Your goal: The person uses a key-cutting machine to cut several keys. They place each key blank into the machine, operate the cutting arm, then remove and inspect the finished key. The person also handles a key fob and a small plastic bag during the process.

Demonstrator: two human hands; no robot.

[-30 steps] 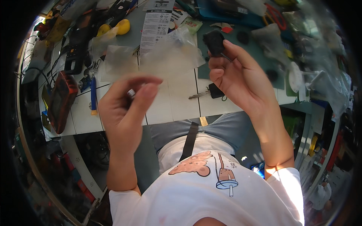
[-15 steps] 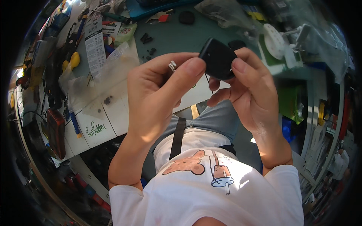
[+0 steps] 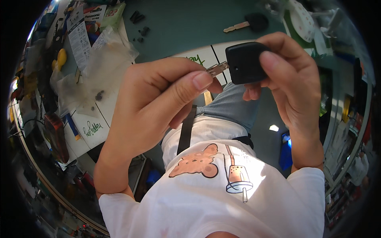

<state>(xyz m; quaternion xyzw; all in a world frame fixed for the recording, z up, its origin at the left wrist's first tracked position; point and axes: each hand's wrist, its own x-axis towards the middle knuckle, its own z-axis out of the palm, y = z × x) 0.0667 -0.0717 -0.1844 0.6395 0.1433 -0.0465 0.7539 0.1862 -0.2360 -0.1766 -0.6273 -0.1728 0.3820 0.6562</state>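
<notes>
My right hand (image 3: 291, 85) holds a black car key fob (image 3: 245, 62) between thumb and fingers, close under the camera. A short metal key blade (image 3: 216, 70) sticks out of the fob's left end. My left hand (image 3: 158, 99) pinches that blade between thumb and forefinger. Both hands are raised above my lap, in front of the green-topped workbench (image 3: 186, 27).
A second key with a black head (image 3: 248, 23) lies on the bench behind my hands. Clear plastic bags (image 3: 95, 67) with small dark parts, paper leaflets (image 3: 79, 33), a yellow tool (image 3: 59, 59) and a red box (image 3: 55, 135) crowd the left side. Small black pieces (image 3: 139, 22) lie far back.
Both hands have come closer to the camera. My left hand, empty a second ago, has closed on the metal blade at the fob's end, and the blade now shows between the hands.
</notes>
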